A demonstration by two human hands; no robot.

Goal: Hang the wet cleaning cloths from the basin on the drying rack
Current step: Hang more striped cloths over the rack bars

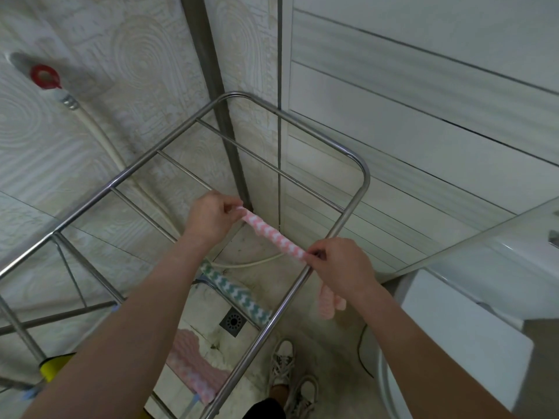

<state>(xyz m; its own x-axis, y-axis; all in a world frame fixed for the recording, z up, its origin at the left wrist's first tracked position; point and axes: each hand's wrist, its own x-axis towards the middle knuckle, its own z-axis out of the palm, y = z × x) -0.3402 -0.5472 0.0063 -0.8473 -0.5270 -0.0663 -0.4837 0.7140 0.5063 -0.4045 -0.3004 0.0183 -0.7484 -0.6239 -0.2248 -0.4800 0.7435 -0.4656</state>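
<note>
A pink-and-white patterned cloth (272,235) is stretched over a bar of the steel drying rack (348,211). My left hand (210,216) pinches its far end and my right hand (338,266) pinches its near end by the rack's right rail. Part of this cloth hangs down below my right hand. A green-and-white cloth (239,294) lies over the bar nearer to me. Another pink cloth (193,362) hangs over a bar closer still. The basin is not in view.
The rack stands in a tiled corner with a grey pipe (217,95). A white hose (99,131) runs down the left wall from a red-capped tap (45,76). A floor drain (233,322) lies below. A white appliance (453,331) stands at the right; a yellow thing (53,367) at lower left.
</note>
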